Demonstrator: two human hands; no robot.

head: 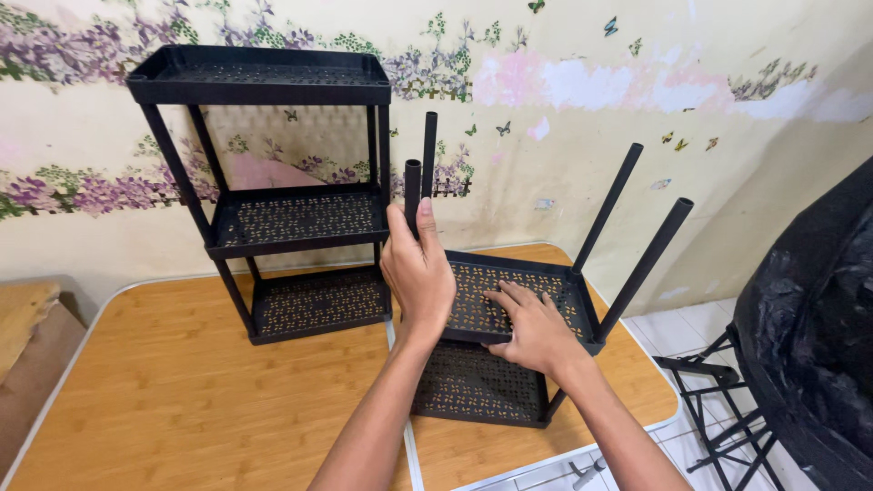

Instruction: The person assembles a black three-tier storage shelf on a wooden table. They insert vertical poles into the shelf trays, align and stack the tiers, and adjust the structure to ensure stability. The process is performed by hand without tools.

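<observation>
While the left hand [418, 273] has its grip clenched round a black post [412, 195] at the near corner of the perforated shelf tray [509, 295], the right hand [536, 327] lies flat and released on that tray. The tray sits over a second tray [477, 386] on the wooden surface [173, 391]. Seating the post well probably calls for keeping it upright and pressing the tray down steadily.

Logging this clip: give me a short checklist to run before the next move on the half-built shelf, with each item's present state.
1. Left hand gripped on black pole: ok.
2. Right hand flat on the perforated tray, steadying it: ok.
3. Pole fully seated in its corner socket: cannot tell, the hand hides it.
4. Right-side poles upright: not ok, they lean.
5. Finished shelf rack clear of the hands: ok.
</observation>
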